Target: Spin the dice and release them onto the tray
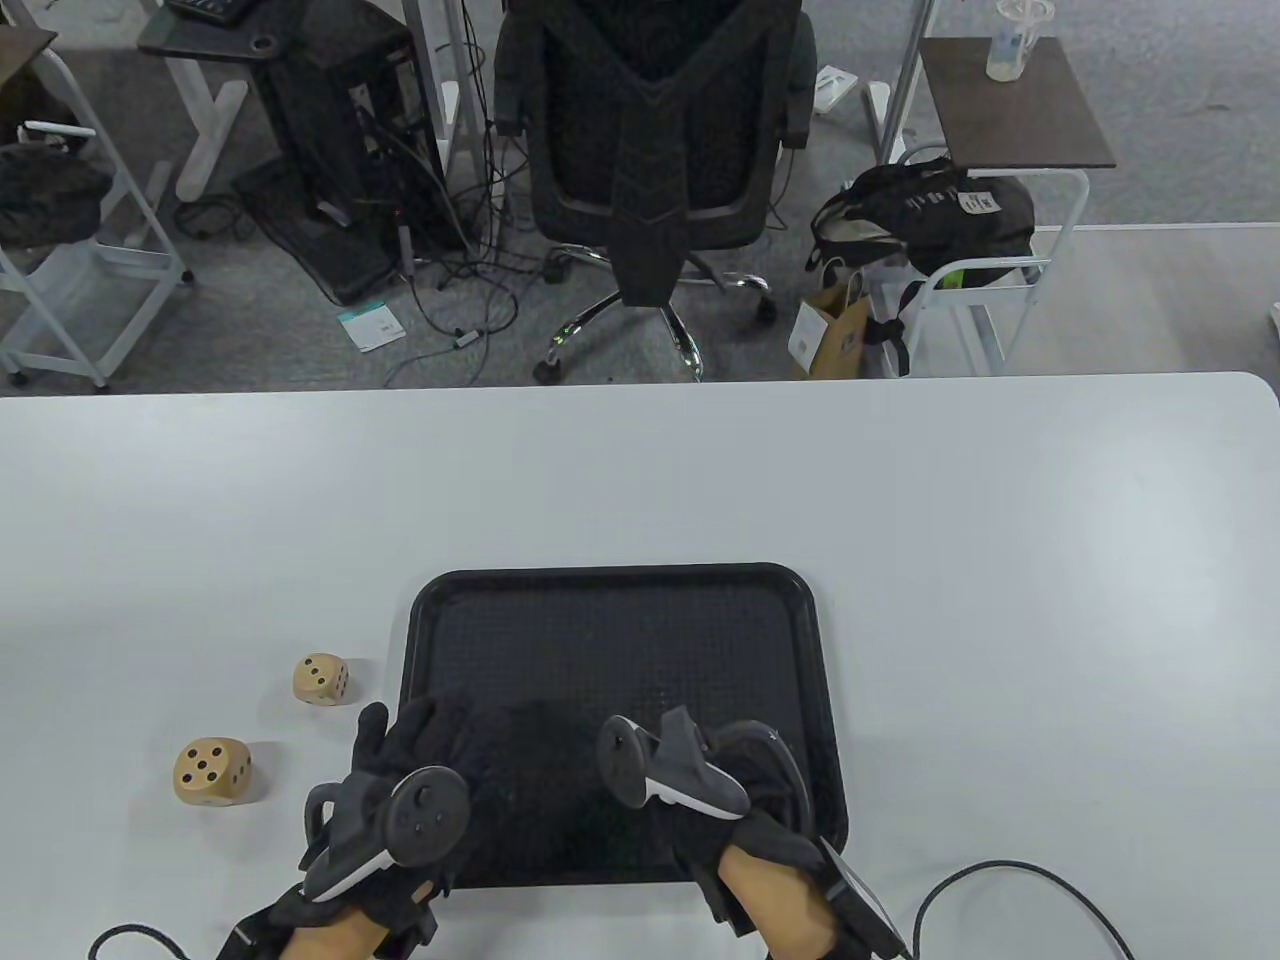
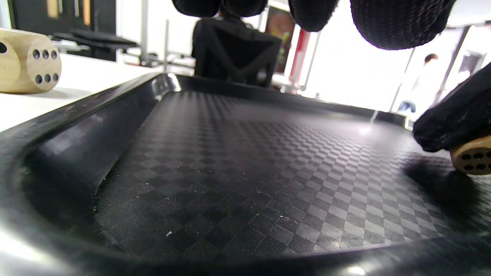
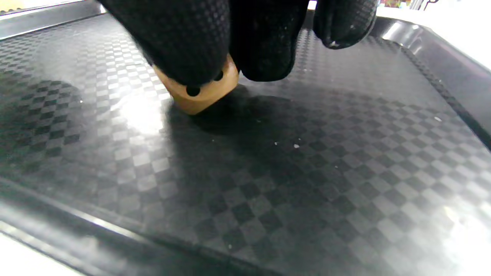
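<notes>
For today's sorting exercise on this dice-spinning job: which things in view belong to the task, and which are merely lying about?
Belonging to the job:
black tray
die held by the right hand
right hand
left hand
two dice on the table

Lying about:
office chair
backpack
bottle

A tray (image 1: 620,610) is sitting on the table (image 1: 1000,560) at the six o'clock side, near the front edge. Two dice are lying on the table at nine o'clock from the tray: the far die (image 1: 321,680) just beside its rim, the near die (image 1: 211,771) further out toward eight o'clock. Both hands are reaching over the tray's near part, the left hand (image 1: 420,770) at seven o'clock, the right hand (image 1: 700,790) at five o'clock. A third die (image 3: 199,90) is resting on the tray floor under the right hand's fingers (image 3: 180,42). Beyond the table, at twelve o'clock, a chair (image 1: 650,130) is standing.
</notes>
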{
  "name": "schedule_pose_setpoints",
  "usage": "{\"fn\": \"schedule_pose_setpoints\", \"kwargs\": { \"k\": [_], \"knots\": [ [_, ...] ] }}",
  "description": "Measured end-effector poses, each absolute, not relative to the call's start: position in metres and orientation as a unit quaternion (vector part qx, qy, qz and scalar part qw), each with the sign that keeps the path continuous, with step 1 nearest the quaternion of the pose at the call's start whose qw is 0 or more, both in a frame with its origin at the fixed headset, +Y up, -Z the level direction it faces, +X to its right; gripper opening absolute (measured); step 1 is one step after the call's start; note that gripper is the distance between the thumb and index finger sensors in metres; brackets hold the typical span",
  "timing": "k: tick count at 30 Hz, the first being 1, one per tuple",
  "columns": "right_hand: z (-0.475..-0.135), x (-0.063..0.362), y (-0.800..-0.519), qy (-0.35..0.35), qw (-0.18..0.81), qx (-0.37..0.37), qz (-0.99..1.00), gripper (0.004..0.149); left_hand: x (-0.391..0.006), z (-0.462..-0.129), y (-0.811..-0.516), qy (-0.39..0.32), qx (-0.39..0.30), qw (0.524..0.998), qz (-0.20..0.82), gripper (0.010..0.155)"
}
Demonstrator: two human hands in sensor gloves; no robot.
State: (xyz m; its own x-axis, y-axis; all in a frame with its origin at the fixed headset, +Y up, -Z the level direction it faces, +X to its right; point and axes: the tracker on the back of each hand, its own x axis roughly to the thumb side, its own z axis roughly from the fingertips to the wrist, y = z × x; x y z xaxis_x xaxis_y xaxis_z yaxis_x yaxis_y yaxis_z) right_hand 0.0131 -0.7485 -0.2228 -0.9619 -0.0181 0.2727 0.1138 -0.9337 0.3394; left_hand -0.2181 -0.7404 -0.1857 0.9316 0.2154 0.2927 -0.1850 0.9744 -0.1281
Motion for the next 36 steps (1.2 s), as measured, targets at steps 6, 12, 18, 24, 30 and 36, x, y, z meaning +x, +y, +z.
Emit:
{"fn": "schedule_pose_setpoints", "kwargs": {
  "k": [6,12,18,24,30,36],
  "knots": [
    [-0.236,0.052,-0.74,-0.102,-0.048,0.007,-0.994,0.077,-0.221,-0.186,-0.74,-0.151,-0.049,0.982,0.105,0.071],
    [-0.228,0.085,-0.73,-0.046,-0.091,0.037,-0.994,0.075,-0.221,-0.187,-0.74,-0.15,-0.053,0.982,0.104,0.071],
    [-0.213,0.117,-0.718,0.021,-0.124,0.066,-0.99,0.078,-0.223,-0.187,-0.741,-0.145,-0.053,0.982,0.104,0.071],
    [-0.196,0.154,-0.714,0.056,-0.116,0.1,-0.987,0.08,-0.224,-0.189,-0.744,-0.142,-0.057,0.984,0.093,0.07],
    [-0.185,0.189,-0.722,0.053,-0.145,0.141,-0.978,0.08,-0.222,-0.189,-0.745,-0.143,-0.059,0.984,0.091,0.071],
    [-0.181,0.201,-0.733,0.029,-0.157,0.151,-0.976,0.079,-0.216,-0.186,-0.743,-0.165,-0.042,0.983,0.074,0.07]
  ]
}}
